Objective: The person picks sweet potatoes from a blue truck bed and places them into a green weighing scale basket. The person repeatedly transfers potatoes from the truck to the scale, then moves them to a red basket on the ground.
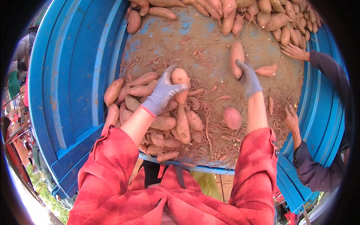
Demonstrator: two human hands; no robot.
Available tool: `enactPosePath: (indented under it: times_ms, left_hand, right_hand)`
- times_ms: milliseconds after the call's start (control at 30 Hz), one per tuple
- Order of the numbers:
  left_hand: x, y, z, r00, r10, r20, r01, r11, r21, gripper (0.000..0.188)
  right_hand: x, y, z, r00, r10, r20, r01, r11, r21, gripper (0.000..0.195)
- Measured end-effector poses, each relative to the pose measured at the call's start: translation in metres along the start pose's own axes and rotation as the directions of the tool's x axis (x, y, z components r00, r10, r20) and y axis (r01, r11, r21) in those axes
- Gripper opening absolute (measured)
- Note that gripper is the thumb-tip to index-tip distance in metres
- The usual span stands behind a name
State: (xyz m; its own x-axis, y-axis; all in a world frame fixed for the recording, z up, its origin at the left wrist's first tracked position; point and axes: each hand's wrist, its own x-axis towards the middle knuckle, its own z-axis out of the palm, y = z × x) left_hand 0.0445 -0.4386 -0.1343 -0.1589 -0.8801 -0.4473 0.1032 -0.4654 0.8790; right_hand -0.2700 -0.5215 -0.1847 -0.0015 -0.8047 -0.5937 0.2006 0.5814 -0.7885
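Note:
My gloved left hand (168, 90) grips a sweet potato (180, 77), thumb across its front, above a heap of sweet potatoes (160, 123) at the left front of the blue truck bed (194, 21). To the right, my gloved right hand (248, 76), slightly blurred, has its fingers around the lower end of a long sweet potato (237, 57). A rounded reddish sweet potato (232, 117) lies on the bed between my forearms. Beyond my right hand is a smaller one (266, 70).
Many more sweet potatoes (277, 21) are piled at the far end. Another person's hands (294, 52) reach in over the right blue side wall (315, 107). A ribbed blue wall (76, 70) stands on the left. Loose rootlets (213, 135) and soil litter the bed.

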Motion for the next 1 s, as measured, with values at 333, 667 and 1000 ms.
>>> enactPosePath:
  times_ms: [333, 667, 1000]
  left_hand:
    - [0.053, -0.044, 0.014, 0.981, 0.172, -0.090, -0.150, 0.966, 0.212, 0.068]
    - [-0.090, 0.009, 0.038, 0.912, -0.296, 0.284, 0.409, 0.690, -0.597, 0.051]
    - [-0.124, 0.005, 0.010, 0.949, -0.299, 0.095, 0.301, 0.783, -0.544, 0.066]
  right_hand:
    - [-0.134, 0.052, 0.023, 0.981, 0.055, 0.184, -0.114, 0.939, 0.326, 0.069]
    - [-0.163, 0.044, 0.089, 0.916, -0.021, 0.401, 0.137, 0.955, -0.264, 0.066]
    - [-0.006, 0.018, 0.195, 0.957, -0.177, -0.228, -0.048, 0.684, -0.728, 0.091]
